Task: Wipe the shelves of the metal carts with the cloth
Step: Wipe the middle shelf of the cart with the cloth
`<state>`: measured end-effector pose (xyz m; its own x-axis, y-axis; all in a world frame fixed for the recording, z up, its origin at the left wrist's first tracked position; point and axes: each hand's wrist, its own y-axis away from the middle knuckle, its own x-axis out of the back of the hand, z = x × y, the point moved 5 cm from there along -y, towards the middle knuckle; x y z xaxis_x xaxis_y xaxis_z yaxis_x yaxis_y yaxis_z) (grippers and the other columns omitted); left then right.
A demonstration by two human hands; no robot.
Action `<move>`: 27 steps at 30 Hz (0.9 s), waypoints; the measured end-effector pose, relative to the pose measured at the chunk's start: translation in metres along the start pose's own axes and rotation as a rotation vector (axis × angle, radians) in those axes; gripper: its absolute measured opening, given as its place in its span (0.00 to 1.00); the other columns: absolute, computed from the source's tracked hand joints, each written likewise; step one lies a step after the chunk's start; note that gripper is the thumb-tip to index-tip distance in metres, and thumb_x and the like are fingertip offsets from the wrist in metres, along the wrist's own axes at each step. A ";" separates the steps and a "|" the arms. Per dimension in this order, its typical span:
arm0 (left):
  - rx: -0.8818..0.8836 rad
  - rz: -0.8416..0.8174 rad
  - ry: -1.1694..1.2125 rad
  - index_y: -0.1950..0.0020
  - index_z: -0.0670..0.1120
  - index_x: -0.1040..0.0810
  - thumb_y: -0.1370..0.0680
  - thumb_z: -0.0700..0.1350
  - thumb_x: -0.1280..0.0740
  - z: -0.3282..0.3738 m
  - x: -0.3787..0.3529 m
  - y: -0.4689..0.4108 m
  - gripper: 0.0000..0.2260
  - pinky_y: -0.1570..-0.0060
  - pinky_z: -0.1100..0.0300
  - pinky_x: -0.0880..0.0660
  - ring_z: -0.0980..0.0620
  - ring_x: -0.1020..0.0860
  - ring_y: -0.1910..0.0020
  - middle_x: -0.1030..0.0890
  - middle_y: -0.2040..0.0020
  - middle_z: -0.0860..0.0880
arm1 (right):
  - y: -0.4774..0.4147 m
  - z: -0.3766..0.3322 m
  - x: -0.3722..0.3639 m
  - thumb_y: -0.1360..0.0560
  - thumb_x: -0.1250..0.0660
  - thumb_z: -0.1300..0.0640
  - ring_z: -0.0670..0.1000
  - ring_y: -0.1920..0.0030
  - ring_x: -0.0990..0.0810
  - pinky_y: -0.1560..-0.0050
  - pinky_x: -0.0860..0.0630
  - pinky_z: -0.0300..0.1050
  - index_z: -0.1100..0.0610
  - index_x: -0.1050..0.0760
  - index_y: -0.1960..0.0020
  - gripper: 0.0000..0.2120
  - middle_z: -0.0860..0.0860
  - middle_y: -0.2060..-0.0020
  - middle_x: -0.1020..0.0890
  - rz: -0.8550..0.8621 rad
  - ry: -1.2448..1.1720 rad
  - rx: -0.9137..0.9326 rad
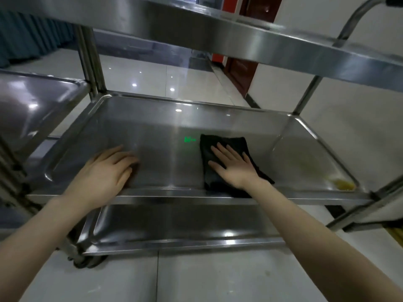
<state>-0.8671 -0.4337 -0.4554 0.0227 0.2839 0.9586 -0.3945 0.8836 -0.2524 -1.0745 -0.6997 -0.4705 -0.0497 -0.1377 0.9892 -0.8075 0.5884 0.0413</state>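
Head view, and the black cloth (212,180) is seen lying folded and flat on the middle shelf (152,131) of the metal cart, right of centre and close to the front rim. It is pressed down by the right hand (233,165), palm flat and fingers straight and spread, with nothing pinched. The left hand (109,168) is rested on bare steel well apart to the left, fingers loosely bent, nothing held.

The cloth is judged soft, light and limp. It is likely to bunch if pushed from one edge, so it is best kept under a broad palm set over its middle. The polished shelf looks smooth, so an easy glide is expected, and weight must be supplied from the hand. A yellowish smear (344,184) is seen in the near right corner. Firmer pressure may be called for there, with a fold worked into the raised rim by fingertips. A caster (87,261) is glimpsed below, so some rolling of the cart is possible, and a brace from the left hand would help.
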 end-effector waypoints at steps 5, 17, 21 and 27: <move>0.037 0.008 0.059 0.33 0.48 0.24 0.23 0.60 0.53 0.058 -0.003 -0.010 0.29 0.31 0.47 0.34 0.44 0.30 0.30 0.24 0.33 0.47 | -0.075 0.022 0.008 0.19 0.56 0.35 0.49 0.21 0.56 0.25 0.58 0.62 0.44 0.54 0.20 0.30 0.44 0.21 0.54 0.033 -0.026 -0.076; 0.016 -0.027 0.126 0.28 0.53 0.29 0.19 0.55 0.41 0.202 -0.054 -0.075 0.20 0.26 0.51 0.42 0.48 0.37 0.26 0.32 0.26 0.51 | 0.065 0.075 0.008 0.28 0.64 0.27 0.39 0.23 0.59 0.25 0.59 0.53 0.36 0.56 0.22 0.36 0.33 0.24 0.57 0.044 -0.027 0.178; 0.004 -0.025 0.074 0.29 0.54 0.30 0.20 0.56 0.42 0.203 -0.057 -0.080 0.20 0.27 0.49 0.41 0.47 0.37 0.25 0.34 0.25 0.51 | -0.025 0.096 0.008 0.21 0.56 0.34 0.45 0.22 0.56 0.25 0.56 0.57 0.41 0.56 0.21 0.31 0.38 0.22 0.54 0.093 0.033 0.028; 0.007 -0.022 0.050 0.27 0.56 0.33 0.19 0.56 0.43 0.197 -0.058 -0.085 0.21 0.29 0.53 0.42 0.48 0.38 0.26 0.35 0.24 0.53 | -0.067 0.089 0.012 0.21 0.57 0.32 0.48 0.21 0.57 0.26 0.59 0.61 0.42 0.53 0.21 0.32 0.41 0.21 0.55 0.047 -0.023 0.001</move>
<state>-1.0159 -0.5984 -0.4632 0.0777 0.2830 0.9560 -0.3998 0.8872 -0.2302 -1.0732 -0.8119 -0.4735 -0.1009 -0.1284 0.9866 -0.8043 0.5942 -0.0049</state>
